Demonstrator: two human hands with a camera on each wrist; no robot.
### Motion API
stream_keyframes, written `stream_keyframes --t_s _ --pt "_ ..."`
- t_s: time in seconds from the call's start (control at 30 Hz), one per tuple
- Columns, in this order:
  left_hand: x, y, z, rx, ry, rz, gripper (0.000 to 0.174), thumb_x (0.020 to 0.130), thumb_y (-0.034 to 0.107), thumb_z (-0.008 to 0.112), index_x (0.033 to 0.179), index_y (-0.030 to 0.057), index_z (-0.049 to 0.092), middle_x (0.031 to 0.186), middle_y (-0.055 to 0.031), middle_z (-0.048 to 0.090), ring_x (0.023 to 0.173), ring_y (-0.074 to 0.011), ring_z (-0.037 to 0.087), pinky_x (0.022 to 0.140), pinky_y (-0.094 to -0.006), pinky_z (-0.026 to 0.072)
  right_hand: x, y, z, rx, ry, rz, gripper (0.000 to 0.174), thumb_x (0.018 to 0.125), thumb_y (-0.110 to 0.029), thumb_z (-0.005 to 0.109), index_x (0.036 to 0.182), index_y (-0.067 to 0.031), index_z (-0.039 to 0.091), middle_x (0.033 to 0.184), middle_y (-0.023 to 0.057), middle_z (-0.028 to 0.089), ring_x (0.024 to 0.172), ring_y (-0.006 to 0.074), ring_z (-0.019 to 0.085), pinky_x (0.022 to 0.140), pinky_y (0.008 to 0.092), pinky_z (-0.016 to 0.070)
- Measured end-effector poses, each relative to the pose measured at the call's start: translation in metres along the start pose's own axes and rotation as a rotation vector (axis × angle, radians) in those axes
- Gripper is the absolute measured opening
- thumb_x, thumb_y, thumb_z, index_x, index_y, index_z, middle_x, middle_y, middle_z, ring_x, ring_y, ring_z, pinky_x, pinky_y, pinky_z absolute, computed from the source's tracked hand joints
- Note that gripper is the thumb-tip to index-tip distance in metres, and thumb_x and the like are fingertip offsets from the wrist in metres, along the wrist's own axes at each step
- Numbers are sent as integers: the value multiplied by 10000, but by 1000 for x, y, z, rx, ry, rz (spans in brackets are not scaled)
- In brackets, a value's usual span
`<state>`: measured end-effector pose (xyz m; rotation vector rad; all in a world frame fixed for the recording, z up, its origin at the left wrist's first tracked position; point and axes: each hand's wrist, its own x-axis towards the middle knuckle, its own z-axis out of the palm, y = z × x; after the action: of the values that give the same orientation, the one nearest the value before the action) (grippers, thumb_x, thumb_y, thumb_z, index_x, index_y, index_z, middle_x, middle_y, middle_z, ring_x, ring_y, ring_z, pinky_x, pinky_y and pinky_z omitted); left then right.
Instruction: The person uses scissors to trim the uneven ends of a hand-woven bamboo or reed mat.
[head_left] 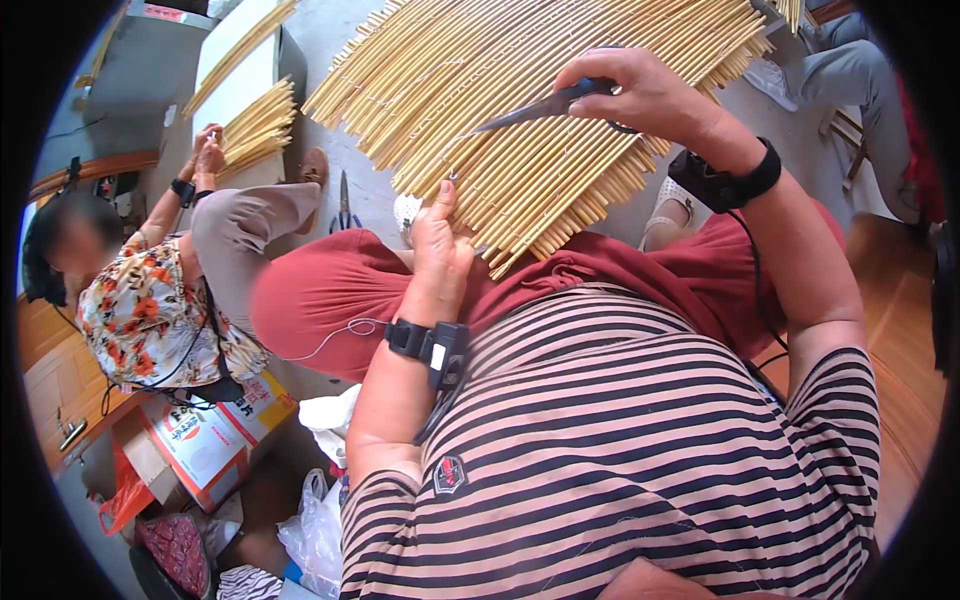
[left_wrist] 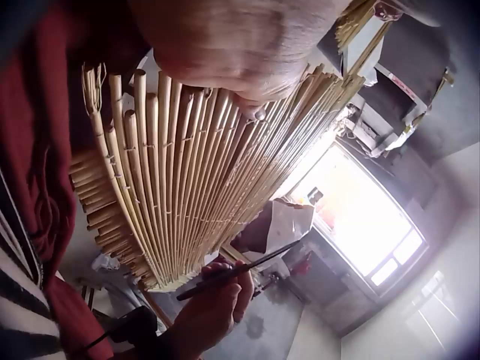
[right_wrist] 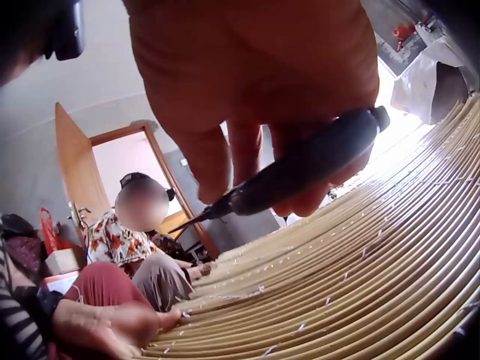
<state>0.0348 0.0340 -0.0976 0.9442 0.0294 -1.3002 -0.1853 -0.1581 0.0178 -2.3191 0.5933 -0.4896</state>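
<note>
A mat of thin yellow sticks (head_left: 540,150) tied with white thread lies over the person's knees. My right hand (head_left: 640,95) grips dark scissors (head_left: 545,108) above it, the blades pointing left toward the mat's near left edge. In the right wrist view the scissors' dark handle (right_wrist: 307,161) lies across the fingers. My left hand (head_left: 440,240) is at that edge, thumb up beside a small white thread knot, the other fingers curled at the stick ends. The left wrist view shows the left hand (left_wrist: 232,52) over the stick ends (left_wrist: 154,105).
Another person in a flowered shirt (head_left: 150,310) sits at the left, hands at a stick bundle (head_left: 255,130). Blue-handled pliers (head_left: 344,205) lie on the floor. A printed box (head_left: 205,440) and plastic bags (head_left: 312,525) are at the lower left. Someone's grey-trousered leg (head_left: 850,80) is at the upper right.
</note>
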Motion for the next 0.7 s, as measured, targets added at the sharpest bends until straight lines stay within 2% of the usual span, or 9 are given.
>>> stream_keyframes --t_s 0.1,0.13,0.23,0.47,0.57,0.6,0.63,0.67,0.7 --pt "0 12 -10 -32 -7 -75 461 951 311 618 1301 26 525 1258 -174 615 1143 -326 603 971 -513 493 1 -8 12 -290 -47 -46 253 792 -130 727 1035 -75 686 883 90 649 834 256 640 740 362 518" --pt "4 15 -11 -11 2 -14 468 947 309 621 1295 13 522 1263 -176 612 1147 -331 600 988 -512 483 3 -7 19 -328 -29 -70 238 771 -138 732 1001 -94 688 836 99 626 831 302 628 735 405 513" --pt "11 27 -11 -29 -27 17 406 933 213 636 1271 13 534 1222 -141 629 1124 -303 614 961 -492 511 11 -10 33 -436 19 -127 249 766 -146 735 1007 -109 688 810 89 618 818 294 629 730 411 512" --pt "12 20 -14 -4 -87 71 391 895 14 652 1266 0 527 1187 -129 642 1066 -246 641 938 -412 538 21 -11 48 -496 -15 -116 260 777 -178 740 1029 -135 696 815 80 617 799 286 637 720 401 521" --pt "13 16 -15 51 -60 162 381 916 86 658 1264 9 524 1175 -141 639 1068 -258 639 927 -418 539 26 -10 50 -423 -60 -87 268 785 -167 735 1046 -121 699 863 91 641 808 274 643 723 378 520" --pt "6 18 -8 12 -4 218 421 913 53 657 1293 6 483 1177 -138 622 1082 -231 616 957 -399 508 26 -6 49 -359 -69 -71 273 792 -166 731 1058 -115 697 884 95 650 806 261 644 723 365 519" --pt "2 21 -8 94 98 371 439 914 49 656 1307 9 465 1186 -135 616 1091 -229 605 966 -401 495 25 -4 47 -295 -76 -56 278 799 -166 726 1069 -110 696 904 98 659 805 248 646 724 353 518" --pt "0 24 -8 178 198 524 457 915 45 655 1321 12 447 1195 -132 610 1101 -226 595 976 -403 482 25 -8 41 -137 -144 111 293 848 -165 682 1127 -76 682 945 61 675 814 161 628 735 291 501" --pt "-2 28 -7 263 296 676 476 916 41 654 1336 15 430 1203 -128 604 1110 -223 584 985 -406 469 25 -7 37 -23 -139 189 300 863 -164 663 1146 -65 672 946 44 668 824 138 615 743 276 495"
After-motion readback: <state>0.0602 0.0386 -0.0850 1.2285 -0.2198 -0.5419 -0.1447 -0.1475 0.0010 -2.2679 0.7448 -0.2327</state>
